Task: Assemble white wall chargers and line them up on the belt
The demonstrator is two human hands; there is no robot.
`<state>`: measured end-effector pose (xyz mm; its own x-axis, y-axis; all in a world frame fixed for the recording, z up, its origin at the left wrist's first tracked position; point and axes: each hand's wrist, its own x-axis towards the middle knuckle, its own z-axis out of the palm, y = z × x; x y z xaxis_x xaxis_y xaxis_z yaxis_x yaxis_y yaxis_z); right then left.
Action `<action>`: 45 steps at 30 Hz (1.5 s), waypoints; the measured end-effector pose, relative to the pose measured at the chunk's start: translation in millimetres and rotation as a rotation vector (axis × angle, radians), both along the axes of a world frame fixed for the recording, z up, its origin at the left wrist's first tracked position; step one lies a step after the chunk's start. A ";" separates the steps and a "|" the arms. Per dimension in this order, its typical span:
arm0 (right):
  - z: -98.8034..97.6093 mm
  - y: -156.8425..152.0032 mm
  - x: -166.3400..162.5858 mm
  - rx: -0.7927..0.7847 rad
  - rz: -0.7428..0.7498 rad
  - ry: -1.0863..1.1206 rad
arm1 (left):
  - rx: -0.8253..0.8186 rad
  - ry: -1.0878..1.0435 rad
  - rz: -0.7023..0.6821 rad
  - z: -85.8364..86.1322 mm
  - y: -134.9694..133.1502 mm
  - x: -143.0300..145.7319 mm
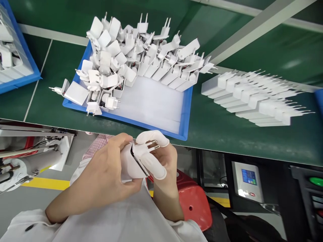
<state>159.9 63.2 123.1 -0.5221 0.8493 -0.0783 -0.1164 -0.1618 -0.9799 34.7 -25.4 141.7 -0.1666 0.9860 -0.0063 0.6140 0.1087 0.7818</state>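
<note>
In front of my body I hold a white two-pin power adapter [132, 164]. A dark gap runs between its box-shaped body and its plug-side cover. My left hand [106, 178] is closed around the body, thumb below and fingers above. White finger cots cover two digits of my right hand [168, 159], which pinch the cover on either side of the metal pins. The pins point up to the right. Just beyond my hands lies a blue-rimmed tray [141, 127], with many similar adapters [111, 64] crowded along its back and left; several have covers hanging loose.
Closed adapters [249, 97] stand in rows on the green bench [214, 134] to the right. Another blue tray [27, 75] sits at far left. Below the bench edge are a red stool [194, 205] and a device with a screen [247, 181]. A slanting metal post [252, 32] rises behind.
</note>
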 end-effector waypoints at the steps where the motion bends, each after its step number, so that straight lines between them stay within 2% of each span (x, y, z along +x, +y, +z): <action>1: -0.5 -0.4 0.1 0.000 -0.013 0.000 | 0.017 0.013 -0.001 -0.2 -0.1 -0.3; 7: -7.6 4.0 -0.7 -0.001 0.012 -0.028 | 0.054 0.004 0.005 -4.2 -1.3 -2.3; 10: -12.9 6.6 -2.7 0.015 -0.022 -0.036 | 0.074 0.004 0.022 -8.0 1.5 -2.6; 15: -14.9 1.6 -6.3 0.110 -0.108 -0.036 | 0.154 -0.026 -0.045 -12.4 9.7 -6.0; 19: -13.4 -0.4 -8.4 0.120 -0.105 -0.009 | 0.167 -0.028 -0.069 -14.6 12.4 -9.6; 25: -8.9 0.9 -13.6 0.107 -0.068 -0.008 | 0.382 0.085 0.007 -26.0 13.8 -15.6; 28: -7.5 -2.2 -14.3 0.102 -0.078 -0.010 | 0.433 0.094 0.028 -32.0 15.3 -19.4; 36: -18.7 -19.5 -14.2 0.259 -0.221 -0.088 | 0.419 -0.029 0.065 -37.1 20.3 -16.5; 40: -24.6 -20.8 -15.9 0.332 -0.324 -0.057 | 0.390 -0.226 0.121 -37.3 22.1 -15.8; 42: -25.1 -19.9 -14.4 0.368 -0.335 -0.058 | 0.390 -0.291 0.113 -37.2 22.0 -17.5; 45: -23.3 -18.4 -9.5 0.417 -0.295 -0.046 | 0.402 -0.263 0.102 -36.8 20.1 -20.1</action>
